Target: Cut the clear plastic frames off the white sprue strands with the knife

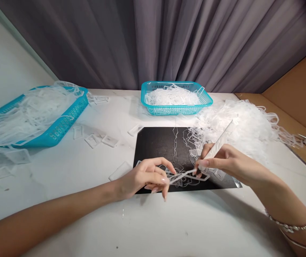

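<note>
My left hand pinches one end of a thin clear plastic frame piece over a black mat. My right hand grips a white pen-like tool like a pencil, its tip resting on the same plastic piece. Loose clear plastic loops trail across the mat between the two hands.
A teal basket of white plastic scraps stands behind the mat. Another teal basket, overflowing, sits at the left. A big heap of white scraps lies right of the mat. Small clear rectangles are scattered on the white table. Brown cardboard borders the right.
</note>
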The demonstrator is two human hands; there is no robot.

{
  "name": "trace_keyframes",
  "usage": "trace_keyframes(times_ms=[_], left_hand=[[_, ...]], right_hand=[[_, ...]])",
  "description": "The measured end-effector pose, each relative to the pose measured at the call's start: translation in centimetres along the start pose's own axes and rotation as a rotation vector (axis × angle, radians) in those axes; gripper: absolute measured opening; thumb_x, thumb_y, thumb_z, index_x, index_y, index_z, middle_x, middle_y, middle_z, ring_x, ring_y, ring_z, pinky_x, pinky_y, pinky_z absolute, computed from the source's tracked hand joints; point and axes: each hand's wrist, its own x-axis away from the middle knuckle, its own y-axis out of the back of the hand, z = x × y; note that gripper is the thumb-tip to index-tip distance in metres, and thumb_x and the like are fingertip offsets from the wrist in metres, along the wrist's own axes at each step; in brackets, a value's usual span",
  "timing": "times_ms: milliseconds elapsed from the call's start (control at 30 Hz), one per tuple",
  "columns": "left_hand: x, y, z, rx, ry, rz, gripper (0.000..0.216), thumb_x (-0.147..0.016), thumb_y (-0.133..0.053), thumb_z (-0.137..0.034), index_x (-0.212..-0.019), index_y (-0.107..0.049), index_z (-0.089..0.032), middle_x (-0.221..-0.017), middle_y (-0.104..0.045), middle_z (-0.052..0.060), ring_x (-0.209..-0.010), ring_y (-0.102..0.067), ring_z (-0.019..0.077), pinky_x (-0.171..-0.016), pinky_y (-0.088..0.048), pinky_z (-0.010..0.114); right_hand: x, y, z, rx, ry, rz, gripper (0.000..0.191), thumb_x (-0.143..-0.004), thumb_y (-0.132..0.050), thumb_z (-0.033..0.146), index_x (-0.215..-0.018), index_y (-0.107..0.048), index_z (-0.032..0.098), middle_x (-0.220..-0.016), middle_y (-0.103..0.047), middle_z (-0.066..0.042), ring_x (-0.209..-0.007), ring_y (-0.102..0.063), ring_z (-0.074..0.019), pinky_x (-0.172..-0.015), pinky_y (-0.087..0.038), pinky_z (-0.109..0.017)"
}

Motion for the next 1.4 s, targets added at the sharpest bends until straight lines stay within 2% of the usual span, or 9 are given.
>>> trace_keyframes(times_ms=[167,267,400,533,633,967,1200,1333,1400], left_hand=[[0.1,-1.1,0.0,-0.252,0.062,-0.05,0.024,-0.081,-0.058,-0.041,-0.087,-0.053,-0.018,-0.048,-0.036,-0.009,-0.044,-0.023,0.0065,-0.044,-0.016,0.022],[0.0,-1.3,0.5,-0.324,0.07,-0.069,0.029,-0.086,-0.049,-0.045,-0.082,-0.055,-0.017,-0.048,-0.031,-0.009,-0.044,-0.021,0.0066,-0.042,-0.014,0.023],[-0.1,-1.2,0.7,-0.325,0.06,-0.062,0.031,-0.089,-0.042,-0.043,-0.079,-0.054,-0.016,-0.047,-0.028,-0.009,-0.044,-0.021,0.007,-0.042,-0.015,0.022],[-0.1,-1.1,0.3,-0.295,0.076,-0.051,0.029,-0.09,-0.041,-0.036,-0.071,-0.05,-0.016,-0.045,-0.028,-0.009,-0.043,-0.022,0.0069,-0.043,-0.016,0.022],[-0.1,-1.0,0.2,-0.257,0.098,-0.044,0.029,-0.088,-0.042,-0.035,-0.066,-0.046,-0.016,-0.046,-0.028,-0.009,-0.043,-0.02,0.0064,-0.043,-0.014,0.022],[-0.1,-0.8,0.1,-0.214,0.1,-0.079,0.03,-0.088,-0.039,-0.029,-0.062,-0.04,-0.016,-0.048,-0.025,-0.008,-0.043,-0.018,0.0059,-0.043,-0.012,0.024],[-0.2,-1.2,0.0,-0.243,0.107,-0.146,0.023,-0.088,-0.045,-0.041,-0.084,-0.045,-0.019,-0.042,-0.028,-0.012,-0.042,-0.017,0.0068,-0.042,-0.015,0.021],[-0.3,-1.4,-0.2,-0.331,0.131,-0.137,0.039,-0.077,-0.061,-0.045,-0.103,-0.05,-0.018,-0.044,-0.03,-0.013,-0.04,-0.018,0.0058,-0.04,-0.013,0.02],[-0.3,-1.5,-0.2,-0.375,0.147,-0.096,0.034,-0.077,-0.06,-0.044,-0.097,-0.058,-0.017,-0.044,-0.03,-0.012,-0.04,-0.019,0.0055,-0.039,-0.012,0.021]], right_hand=[[-0.6,-2.2,-0.3,-0.092,0.014,0.035,0.012,-0.084,-0.059,0.028,-0.074,-0.056,0.022,-0.066,-0.062,0.002,-0.067,-0.064,-0.0154,-0.068,-0.048,-0.031],[-0.8,-2.4,-0.7,-0.014,0.031,-0.005,0.02,-0.084,-0.06,0.031,-0.069,-0.054,0.02,-0.071,-0.062,-0.001,-0.074,-0.061,-0.0143,-0.068,-0.046,-0.027],[-0.8,-2.6,-0.9,0.012,-0.016,-0.014,0.022,-0.082,-0.061,0.039,-0.075,-0.053,0.019,-0.088,-0.063,-0.003,-0.049,-0.046,-0.0054,-0.049,-0.038,-0.024],[-0.9,-3.2,-1.1,0.01,-0.035,-0.002,0.026,-0.08,-0.06,0.044,-0.076,-0.054,0.019,-0.06,-0.052,0.004,-0.04,-0.028,-0.0044,-0.038,-0.021,-0.023],[-1.1,-3.5,-1.3,0.005,-0.008,-0.021,0.029,-0.08,-0.059,0.046,-0.072,-0.051,0.019,-0.053,-0.041,0.007,-0.041,-0.021,-0.0048,-0.038,-0.015,-0.024],[-1.1,-3.1,-1.2,0.08,0.053,-0.049,0.028,-0.085,-0.056,0.041,-0.071,-0.053,0.017,-0.07,-0.038,0.004,-0.048,-0.026,-0.0043,-0.043,-0.018,-0.025],[-1.0,-3.4,-0.9,0.058,-0.018,-0.118,0.027,-0.084,-0.055,0.044,-0.075,-0.056,0.019,-0.05,-0.026,0.009,-0.039,-0.021,-0.0048,-0.038,-0.016,-0.025],[-0.9,-3.7,-0.9,0.115,0.022,-0.19,0.029,-0.083,-0.055,0.046,-0.068,-0.06,0.022,-0.041,-0.031,0.007,-0.039,-0.035,-0.0093,-0.038,-0.025,-0.025],[-0.9,-3.8,-0.9,0.138,0.042,-0.187,0.03,-0.083,-0.054,0.048,-0.069,-0.063,0.022,-0.041,-0.036,0.005,-0.044,-0.044,-0.0122,-0.041,-0.03,-0.026]])
